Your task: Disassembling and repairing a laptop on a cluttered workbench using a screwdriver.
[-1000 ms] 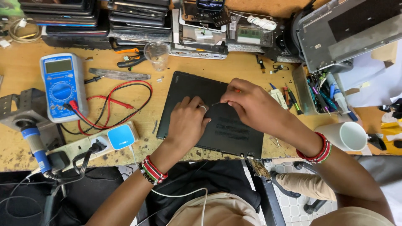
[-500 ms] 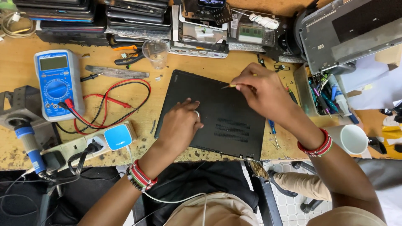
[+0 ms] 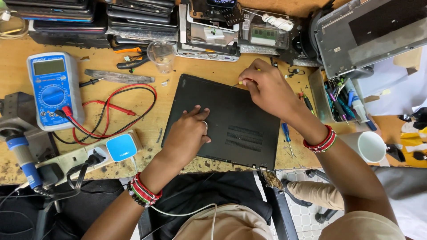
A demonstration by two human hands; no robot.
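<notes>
Right hand [image 3: 267,86] – yellow screwdriver [image 3: 242,82] on black laptop [image 3: 240,129].

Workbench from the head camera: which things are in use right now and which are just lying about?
In use: laptop, pressed by left hand; small screwdriver in right hand.

Lying about: multimeter, red and black leads, plastic cup, white mug, power strip.

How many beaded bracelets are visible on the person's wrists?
2. One red beaded bracelet circles the left wrist, near the table's front edge; the other circles the right wrist, beside the white cup. Nothing suggests more are hidden.
</notes>
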